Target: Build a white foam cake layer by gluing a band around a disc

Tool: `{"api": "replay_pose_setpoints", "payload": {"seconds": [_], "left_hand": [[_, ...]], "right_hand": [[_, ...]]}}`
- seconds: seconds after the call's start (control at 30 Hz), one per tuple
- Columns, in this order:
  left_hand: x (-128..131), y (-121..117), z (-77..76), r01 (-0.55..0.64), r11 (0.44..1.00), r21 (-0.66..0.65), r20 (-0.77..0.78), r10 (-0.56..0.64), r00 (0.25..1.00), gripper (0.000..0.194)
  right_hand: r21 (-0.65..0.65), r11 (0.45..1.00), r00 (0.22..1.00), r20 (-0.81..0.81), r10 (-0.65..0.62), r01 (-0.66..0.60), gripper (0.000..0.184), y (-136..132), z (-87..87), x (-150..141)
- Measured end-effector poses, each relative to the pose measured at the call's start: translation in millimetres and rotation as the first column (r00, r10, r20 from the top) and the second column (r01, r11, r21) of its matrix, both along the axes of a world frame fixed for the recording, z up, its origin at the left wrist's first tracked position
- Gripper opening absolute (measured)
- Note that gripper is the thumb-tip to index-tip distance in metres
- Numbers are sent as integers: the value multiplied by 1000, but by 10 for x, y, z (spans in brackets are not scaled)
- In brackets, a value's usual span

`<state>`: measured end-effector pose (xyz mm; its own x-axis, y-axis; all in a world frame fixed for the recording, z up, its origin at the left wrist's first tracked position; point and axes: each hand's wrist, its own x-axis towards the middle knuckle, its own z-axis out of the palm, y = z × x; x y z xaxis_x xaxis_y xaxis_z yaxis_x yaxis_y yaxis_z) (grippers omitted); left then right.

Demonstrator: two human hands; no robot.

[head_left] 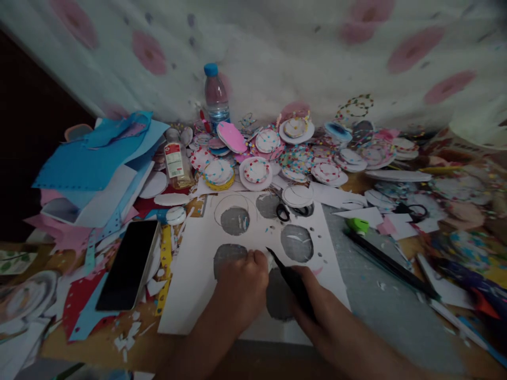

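A white paper sheet (198, 274) with several round holes cut out of it lies in front of me on a grey mat. My left hand (241, 287) rests on the sheet with its fingers curled in, pressing down near the middle; what is under the fingertips is hidden. My right hand (317, 311) grips a black pen-shaped tool (291, 277), whose tip points up and left and touches the sheet right beside my left fingers.
A dark phone (129, 264) lies left of the sheet. Blue and white paper piles (95, 163) sit at the far left. Decorated paper discs (257, 171), a water bottle (216, 97), a glue bottle (176, 161) and scissors (291, 208) lie behind. A black ruler-like strip (390, 261) lies to the right.
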<state>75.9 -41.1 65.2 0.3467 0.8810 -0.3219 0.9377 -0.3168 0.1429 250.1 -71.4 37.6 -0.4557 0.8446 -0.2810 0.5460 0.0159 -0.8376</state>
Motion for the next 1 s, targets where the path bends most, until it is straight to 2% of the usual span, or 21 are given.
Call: {"api": "replay_pose_setpoints", "payload": {"seconds": [0.1,0.27,0.5,0.67,1.0], "left_hand": [[-12,7,18,-13,1000,-26,3,13,1000,33],[-2,-8,19,-20,999,-42,8,20,1000,37],[25,4,-6,-49,999,-9,0,49,999,34],[22,0,-19,-30,1000,-3,-22,30,999,33],[19,-19,-23,8,1000,-6,-42,-8,999,38]], "right_hand": [[31,999,999,30,35,-36,45,-85,54,105],[108,994,987,158,-10,-7,57,-247,-38,177],[231,972,978,189,-84,39,46,-326,-132,141],[286,956,981,154,-116,68,50,-348,-191,161],[246,968,985,149,-83,44,48,-258,-137,107]]}}
